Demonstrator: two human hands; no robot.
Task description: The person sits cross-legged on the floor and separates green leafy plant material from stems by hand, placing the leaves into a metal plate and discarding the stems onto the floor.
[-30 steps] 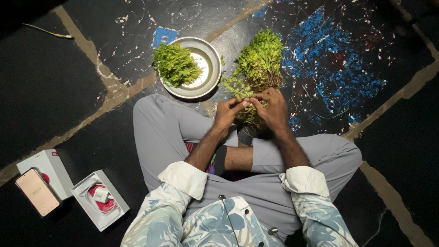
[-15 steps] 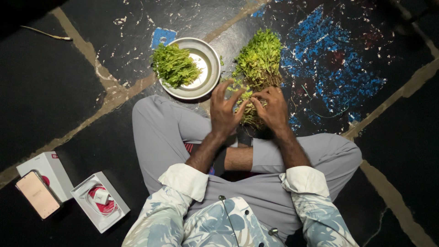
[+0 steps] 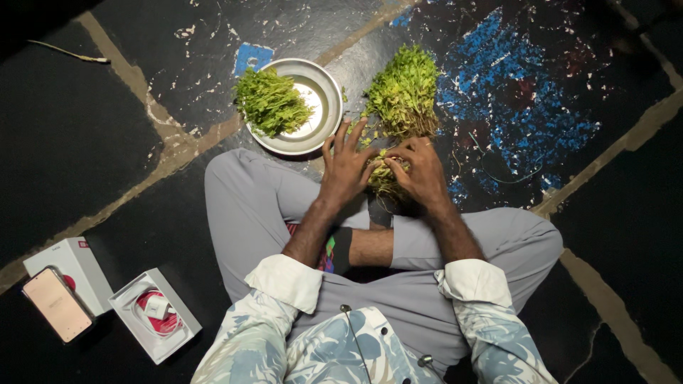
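Dark painted floor point(image 3: 107, 128) w/ blue patches; steel plate point(image 3: 329, 92) holds picked greens point(image 3: 272, 103). Herb bunch point(image 3: 402, 96) lies just right of plate. Left hand point(image 3: 346, 169) fingers spread, touching bunch's stems; right hand point(image 3: 421, 171) clamped on stems.

A phone point(image 3: 55, 304) leans on a closed white box point(image 3: 71, 264) at lower left, with an open box point(image 3: 155, 311) holding a charger point(image 3: 158, 307) just right of it and a twig point(image 3: 67, 51) far above.
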